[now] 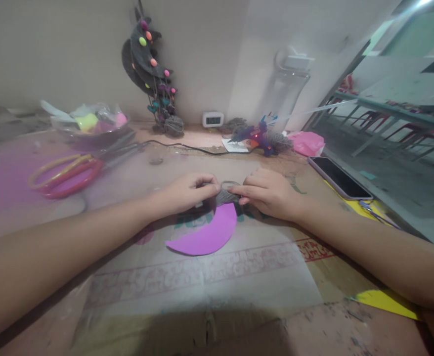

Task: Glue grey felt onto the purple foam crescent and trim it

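A purple crescent cutout lies in front of me, its upper end covered with wound grey yarn. My left hand is closed, thumb and forefinger pinching the left edge of the wrapped end. From the other side my right hand has its fingers curled, with the forefinger pressed on the yarn. A small loop of yarn stands above the fingertips. The upper tip of the crescent is hidden by yarn and fingers.
Scissors and a clear plastic bag of colourful bits are at left. Behind are a glue gun with cord, a digital clock, a bottle and a hanging crescent ornament. A phone lies right.
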`<move>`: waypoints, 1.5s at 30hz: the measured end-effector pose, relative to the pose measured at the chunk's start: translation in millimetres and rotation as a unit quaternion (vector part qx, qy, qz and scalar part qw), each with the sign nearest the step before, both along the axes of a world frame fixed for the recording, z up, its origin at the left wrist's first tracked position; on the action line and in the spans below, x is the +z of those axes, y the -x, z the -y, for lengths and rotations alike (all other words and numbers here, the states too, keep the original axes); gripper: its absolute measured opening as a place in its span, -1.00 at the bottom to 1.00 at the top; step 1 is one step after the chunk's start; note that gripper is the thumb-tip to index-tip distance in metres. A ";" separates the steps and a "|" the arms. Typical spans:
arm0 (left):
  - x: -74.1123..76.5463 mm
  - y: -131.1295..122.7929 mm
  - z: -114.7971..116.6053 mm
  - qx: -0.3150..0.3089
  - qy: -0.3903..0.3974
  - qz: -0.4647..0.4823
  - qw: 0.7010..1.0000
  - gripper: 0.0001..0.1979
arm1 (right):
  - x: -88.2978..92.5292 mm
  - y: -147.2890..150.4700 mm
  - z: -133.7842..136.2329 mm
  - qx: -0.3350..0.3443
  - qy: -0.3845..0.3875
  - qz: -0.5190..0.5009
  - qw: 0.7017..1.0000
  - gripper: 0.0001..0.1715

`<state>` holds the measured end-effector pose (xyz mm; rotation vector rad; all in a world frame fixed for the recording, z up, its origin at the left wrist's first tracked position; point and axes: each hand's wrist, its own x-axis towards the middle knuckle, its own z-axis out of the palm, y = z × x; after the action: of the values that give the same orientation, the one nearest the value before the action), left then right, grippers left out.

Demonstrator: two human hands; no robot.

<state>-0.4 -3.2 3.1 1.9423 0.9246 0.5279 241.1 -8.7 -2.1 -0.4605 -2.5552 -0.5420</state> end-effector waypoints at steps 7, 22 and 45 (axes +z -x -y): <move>0.3 -1.4 1.7 0.003 0.022 0.009 1.000 -0.74 | 1.9 -2.3 1.1 -0.026 0.065 -0.057 0.996 -0.45; -1.2 -0.1 -0.1 0.002 0.014 0.011 1.000 -0.73 | 0.9 -2.5 0.5 -0.004 -0.034 0.002 0.999 -0.68; -0.5 0.1 -0.3 -0.002 0.004 0.006 1.000 -0.72 | 0.3 -2.1 -0.3 -0.007 -0.053 0.021 0.998 -0.68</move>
<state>-0.5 -2.9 2.6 1.9313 0.9136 0.5333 243.2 -8.4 -1.8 -0.4330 -2.5506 -0.6942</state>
